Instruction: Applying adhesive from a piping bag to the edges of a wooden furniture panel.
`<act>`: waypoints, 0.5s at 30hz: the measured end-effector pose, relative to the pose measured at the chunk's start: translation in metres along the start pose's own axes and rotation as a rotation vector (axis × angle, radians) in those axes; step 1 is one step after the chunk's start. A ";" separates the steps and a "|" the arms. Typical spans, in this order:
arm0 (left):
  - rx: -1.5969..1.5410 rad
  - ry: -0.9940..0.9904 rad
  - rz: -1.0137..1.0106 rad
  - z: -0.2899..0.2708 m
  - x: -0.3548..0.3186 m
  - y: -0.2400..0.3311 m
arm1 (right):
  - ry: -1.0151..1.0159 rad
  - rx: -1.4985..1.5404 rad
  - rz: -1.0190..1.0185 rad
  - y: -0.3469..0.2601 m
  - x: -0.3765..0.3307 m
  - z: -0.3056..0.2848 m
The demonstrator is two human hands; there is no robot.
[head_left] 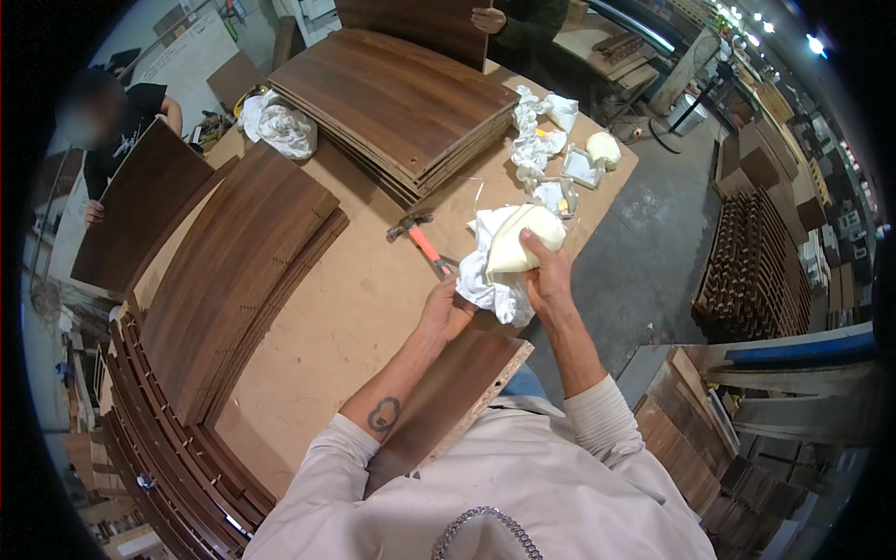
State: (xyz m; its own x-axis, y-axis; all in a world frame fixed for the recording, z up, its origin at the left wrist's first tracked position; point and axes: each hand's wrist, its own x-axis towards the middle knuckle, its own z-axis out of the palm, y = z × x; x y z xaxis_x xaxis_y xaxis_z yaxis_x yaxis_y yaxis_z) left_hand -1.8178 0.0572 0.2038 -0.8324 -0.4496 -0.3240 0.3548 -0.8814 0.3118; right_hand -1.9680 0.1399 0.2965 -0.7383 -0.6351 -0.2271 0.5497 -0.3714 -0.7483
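My right hand [549, 273] grips a cream-coloured squeeze bottle [523, 238] tilted over a crumpled white rag [490, 280]. My left hand [446, 313] pinches the lower edge of that rag. Both hands are above the end of a dark brown wooden panel [448, 397] that leans against my body, its pale raw edge facing right. Just beyond the rag, a hammer with an orange handle [422, 241] lies on the workbench [345, 317].
Stacks of dark panels [397, 103] [233, 280] cover the bench, with more rags [280, 126] and small containers [583, 166] near its far end. One person [112, 121] holds a panel at left; another's hand [490, 19] rests on a board at the top. Wood stacks [747, 271] stand at right.
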 end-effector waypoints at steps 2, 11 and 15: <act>-0.020 -0.015 -0.009 -0.002 0.000 -0.001 | -0.020 -0.025 -0.021 0.006 0.002 -0.003; -0.105 -0.178 -0.105 -0.014 -0.001 -0.004 | 0.023 -0.066 -0.003 0.012 0.005 -0.010; -0.053 -0.155 -0.101 -0.013 -0.005 -0.005 | 0.023 -0.087 -0.023 0.012 0.004 -0.010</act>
State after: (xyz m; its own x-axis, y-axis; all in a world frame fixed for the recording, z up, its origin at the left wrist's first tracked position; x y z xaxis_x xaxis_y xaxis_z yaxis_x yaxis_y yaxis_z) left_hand -1.8102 0.0622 0.1926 -0.9191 -0.3346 -0.2081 0.2848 -0.9291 0.2357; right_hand -1.9683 0.1391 0.2803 -0.7595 -0.6110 -0.2230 0.4974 -0.3246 -0.8045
